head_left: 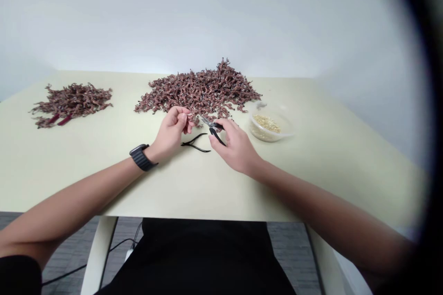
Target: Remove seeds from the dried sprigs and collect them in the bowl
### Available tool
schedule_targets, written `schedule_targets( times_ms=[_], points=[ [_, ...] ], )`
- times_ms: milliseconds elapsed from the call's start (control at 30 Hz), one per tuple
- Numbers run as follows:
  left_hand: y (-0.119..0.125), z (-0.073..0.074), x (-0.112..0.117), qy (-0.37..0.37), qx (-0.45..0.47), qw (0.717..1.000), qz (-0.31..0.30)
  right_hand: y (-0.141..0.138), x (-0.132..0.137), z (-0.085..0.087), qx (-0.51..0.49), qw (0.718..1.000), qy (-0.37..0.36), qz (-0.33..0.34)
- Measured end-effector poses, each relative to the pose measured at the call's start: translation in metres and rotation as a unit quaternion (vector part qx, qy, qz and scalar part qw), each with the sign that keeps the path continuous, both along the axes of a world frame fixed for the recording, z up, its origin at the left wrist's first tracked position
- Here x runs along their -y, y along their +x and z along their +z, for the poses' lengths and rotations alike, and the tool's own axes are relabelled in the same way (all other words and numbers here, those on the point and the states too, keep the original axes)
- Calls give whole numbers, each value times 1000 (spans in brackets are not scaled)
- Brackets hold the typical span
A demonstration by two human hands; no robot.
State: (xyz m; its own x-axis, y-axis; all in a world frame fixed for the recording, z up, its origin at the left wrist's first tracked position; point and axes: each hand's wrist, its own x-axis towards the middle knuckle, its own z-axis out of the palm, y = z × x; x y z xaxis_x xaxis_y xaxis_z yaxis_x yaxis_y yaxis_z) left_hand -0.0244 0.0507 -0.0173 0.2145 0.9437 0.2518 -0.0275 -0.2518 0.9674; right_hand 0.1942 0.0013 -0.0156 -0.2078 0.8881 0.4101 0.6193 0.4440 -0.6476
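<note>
My left hand (175, 125), with a dark watch on its wrist, pinches a small reddish-brown piece (194, 120) between thumb and fingers. Its exact kind is too small to make out. My right hand (236, 144) is closed around black-handled pliers (217, 132), whose metal jaws point left toward that piece. Whether the jaws touch it I cannot tell. Below and between the hands, black-handled nippers (195, 143) lie on the table, their head partly covered by my left hand. Just behind both hands spreads a large heap of reddish-brown, twisted pieces (200, 87).
On the right stands a clear plastic bowl (290, 134) with small gold-coloured bits inside. A smaller brown heap (74, 99) lies at the left, with dark red handles (64, 120) poking out. The pale table (194, 193) meets a white wall at the back.
</note>
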Motion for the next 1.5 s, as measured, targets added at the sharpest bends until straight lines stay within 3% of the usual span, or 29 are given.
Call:
schedule_targets(
  times_ms=[133,300,667,1500],
  points=[
    [-4,2,-3,-141,83,980,-110,8,-3,0,43,998,31,23],
    [1,7,5,-207,125,958,-154,12,-3,4,89,992,79,51],
    [3,9,8,-217,175,943,-184,16,-6,3,175,972,155,40],
    [0,3,5,-225,183,939,-187,18,-5,8,141,982,113,63]
  ],
)
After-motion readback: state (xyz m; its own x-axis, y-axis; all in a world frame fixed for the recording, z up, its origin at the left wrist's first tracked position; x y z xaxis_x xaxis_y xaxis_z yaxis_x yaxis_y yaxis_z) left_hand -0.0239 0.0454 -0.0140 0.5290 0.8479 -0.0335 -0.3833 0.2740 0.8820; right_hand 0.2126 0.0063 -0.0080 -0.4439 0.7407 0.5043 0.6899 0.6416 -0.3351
